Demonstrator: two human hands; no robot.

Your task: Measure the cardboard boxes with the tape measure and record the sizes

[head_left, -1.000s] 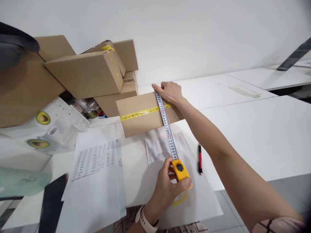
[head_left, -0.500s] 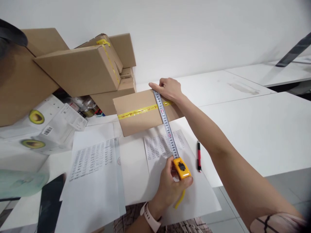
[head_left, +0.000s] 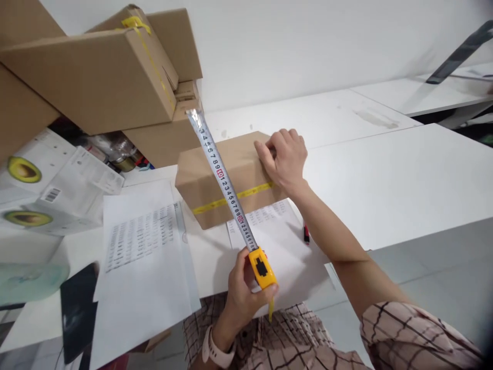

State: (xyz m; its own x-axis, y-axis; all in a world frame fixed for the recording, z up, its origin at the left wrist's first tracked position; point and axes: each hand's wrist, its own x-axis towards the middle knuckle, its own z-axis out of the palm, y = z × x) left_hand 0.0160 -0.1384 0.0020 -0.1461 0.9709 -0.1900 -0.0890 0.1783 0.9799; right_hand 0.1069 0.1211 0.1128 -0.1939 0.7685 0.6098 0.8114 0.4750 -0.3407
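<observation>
My left hand (head_left: pixel 242 293) is closed round a yellow tape measure (head_left: pixel 263 268) near the table's front edge. Its steel blade (head_left: pixel 219 174) runs out up and to the left, lifted free above a cardboard box (head_left: pixel 215 180) sealed with yellow tape. The blade's tip hangs in the air near the stacked boxes. My right hand (head_left: pixel 285 156) lies flat on the box's right part, fingers stretched over its top. The box stands on printed sheets (head_left: pixel 269 226).
A pile of brown cardboard boxes (head_left: pixel 92 77) rises at the back left, with white avocado-print boxes (head_left: pixel 42 190) below it. Printed paper (head_left: pixel 142 246) covers the table's (head_left: pixel 385 174) near left. A red pen (head_left: pixel 306 234) lies partly hidden by my right forearm. A dark tablet (head_left: pixel 77 308) lies at the front left.
My right hand let go of the blade's end and now lies flat on the box. The blade swung left and lifted off the box. The view has moved closer.
</observation>
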